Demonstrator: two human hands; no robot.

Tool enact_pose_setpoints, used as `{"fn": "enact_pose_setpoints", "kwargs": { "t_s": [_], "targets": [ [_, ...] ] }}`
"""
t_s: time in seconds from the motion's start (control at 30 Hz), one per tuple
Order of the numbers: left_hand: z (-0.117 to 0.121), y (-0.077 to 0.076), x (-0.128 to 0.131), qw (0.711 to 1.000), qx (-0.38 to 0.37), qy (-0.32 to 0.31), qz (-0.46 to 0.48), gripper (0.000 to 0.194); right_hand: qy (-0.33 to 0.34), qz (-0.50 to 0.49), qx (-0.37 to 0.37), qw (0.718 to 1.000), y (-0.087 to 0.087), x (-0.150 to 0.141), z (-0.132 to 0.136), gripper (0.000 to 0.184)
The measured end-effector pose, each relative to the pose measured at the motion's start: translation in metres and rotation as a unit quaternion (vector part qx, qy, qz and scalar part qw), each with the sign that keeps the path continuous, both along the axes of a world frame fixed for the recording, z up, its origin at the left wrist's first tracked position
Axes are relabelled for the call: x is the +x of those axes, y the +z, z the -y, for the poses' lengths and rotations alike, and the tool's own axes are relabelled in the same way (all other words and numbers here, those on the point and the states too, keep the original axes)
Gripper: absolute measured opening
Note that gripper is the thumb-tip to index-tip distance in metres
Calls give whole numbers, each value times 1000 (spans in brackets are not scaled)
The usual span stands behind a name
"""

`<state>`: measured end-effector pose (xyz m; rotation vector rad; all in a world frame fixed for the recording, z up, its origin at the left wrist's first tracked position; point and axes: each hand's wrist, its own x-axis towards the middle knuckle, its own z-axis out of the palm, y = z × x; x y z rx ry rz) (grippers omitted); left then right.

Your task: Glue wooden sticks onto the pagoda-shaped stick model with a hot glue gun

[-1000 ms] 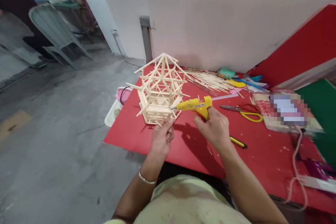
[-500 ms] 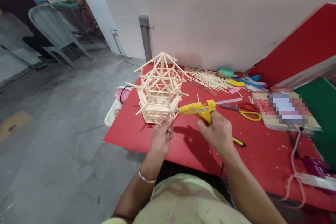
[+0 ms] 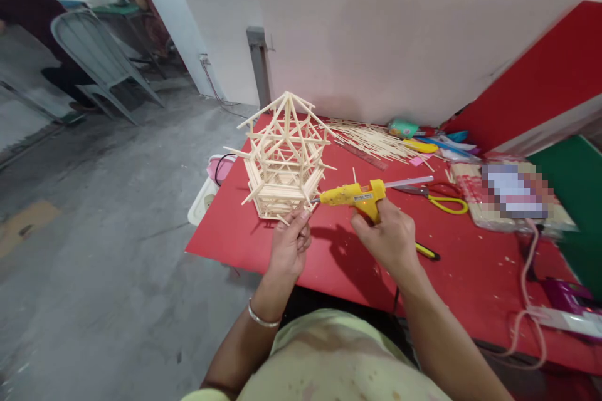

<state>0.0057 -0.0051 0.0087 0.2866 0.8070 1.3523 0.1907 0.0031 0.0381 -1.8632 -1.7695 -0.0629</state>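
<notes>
A pavilion-like model of thin wooden sticks (image 3: 285,166), with a pointed roof frame, stands at the left of the red table (image 3: 226,241). Close to its front lower edge, my left hand (image 3: 290,241) pinches a short wooden stick (image 3: 283,220). My right hand (image 3: 390,232) is wrapped round the handle of a yellow hot glue gun (image 3: 355,196). The gun points left, its nozzle by the tip of the stick near my left fingers and the model's front right corner; whether it touches cannot be made out. A clear glue stick (image 3: 409,181) juts from its back.
Scissors with yellow and red handles (image 3: 444,200) and a yellow-black cutter (image 3: 427,251) lie right of my right hand. Loose sticks (image 3: 376,141) spread along the back. A phone (image 3: 515,191) rests on bagged sticks, its pink cable running down. White boards (image 3: 376,44) stand behind.
Both hands, the glue gun and the model keep nearly the same places. The view has shifted very slightly.
</notes>
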Motion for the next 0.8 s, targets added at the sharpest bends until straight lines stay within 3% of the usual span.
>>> {"fn": "enact_pose_setpoints", "kwargs": {
  "t_s": [0.3, 0.47, 0.57, 0.67, 0.8],
  "targets": [
    [2, -3, -1, 1000, 5, -4, 1, 37, -10, 8, -12, 1000, -2, -1, -3, 25],
    [4, -4, -2, 1000, 1, -10, -6, 39, -4, 18, -63, 998, -5, 9, 0, 34],
    [8, -4, -1, 1000, -3, -11, -21, 39, 30, 14, -130, 991, -21, 21, 7, 41],
    [12, -6, 2, 999, -7, -8, -37, 37, 86, -14, -185, 979, -49, 30, 20, 45],
    [16, -10, 6, 998, -11, 6, -54, 37, 139, -46, -230, 962, -73, 31, 38, 40]
  ]
}}
